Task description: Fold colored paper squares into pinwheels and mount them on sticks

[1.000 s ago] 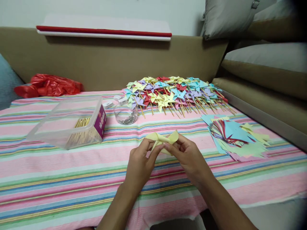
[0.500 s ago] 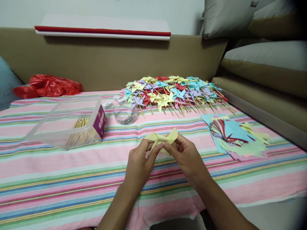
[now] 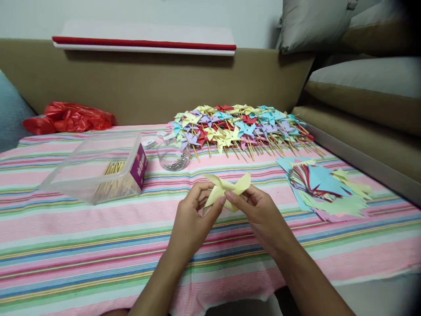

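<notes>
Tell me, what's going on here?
A person is shaping a piece of pale yellow paper between the left hand and the right hand, with both thumbs pressed near its middle. Its points are curled up into a pinwheel shape, and no stick shows on it. Beyond the hands, many colorful pinwheels on sticks lie heaped on the striped cloth. Loose cut paper lies to the right; a clear box holding wooden sticks is on the left.

On your cloth point(image 3: 98, 232), pinwheels point(image 3: 223, 138) lie along the far edge, right of centre. Paper cutouts point(image 3: 324, 180) lie right of your pinwheel head point(image 3: 223, 186), the stick box point(image 3: 140, 166) left.
</notes>
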The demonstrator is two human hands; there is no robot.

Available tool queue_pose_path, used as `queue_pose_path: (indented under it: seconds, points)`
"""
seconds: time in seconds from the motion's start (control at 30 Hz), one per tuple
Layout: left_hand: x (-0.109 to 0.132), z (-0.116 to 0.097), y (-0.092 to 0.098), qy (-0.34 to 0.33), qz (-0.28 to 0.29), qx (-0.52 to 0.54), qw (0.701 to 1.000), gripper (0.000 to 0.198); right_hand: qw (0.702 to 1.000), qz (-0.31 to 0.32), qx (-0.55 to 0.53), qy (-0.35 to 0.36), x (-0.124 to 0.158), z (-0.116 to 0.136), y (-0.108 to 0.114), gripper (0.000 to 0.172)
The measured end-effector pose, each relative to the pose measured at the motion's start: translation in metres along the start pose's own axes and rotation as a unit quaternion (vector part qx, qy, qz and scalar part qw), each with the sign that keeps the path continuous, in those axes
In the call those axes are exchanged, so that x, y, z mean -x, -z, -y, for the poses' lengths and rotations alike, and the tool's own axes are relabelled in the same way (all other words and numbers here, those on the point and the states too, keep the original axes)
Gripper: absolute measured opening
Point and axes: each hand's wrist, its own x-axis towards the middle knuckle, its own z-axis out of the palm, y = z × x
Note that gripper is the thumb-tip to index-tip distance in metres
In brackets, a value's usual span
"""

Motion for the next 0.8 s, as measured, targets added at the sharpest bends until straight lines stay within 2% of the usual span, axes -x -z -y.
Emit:
queue_pose_path:
  seconds: [0.23,0.6,0.8]
  points:
    - [-0.0002,0.0036,0.0022,0.016,-0.018,-0.011,1.0,0.014,1.0,0.011,0.008,0.006,0.0002,0.0017,0.0028,0.026]
    - [-0.0015,-0.0007,0.0007,0.042,-0.027,0.032,0.998,0.016,0.997,-0.016,0.066,0.026,-0.0002,0.0003,-0.0022,0.029]
    - [-0.0009,-0.0046,0.0028,0.026,-0.027,-0.012,0.999,0.016,0.993,-0.035,0.104,0.036,-0.0004,0.0016,0.0013,0.031]
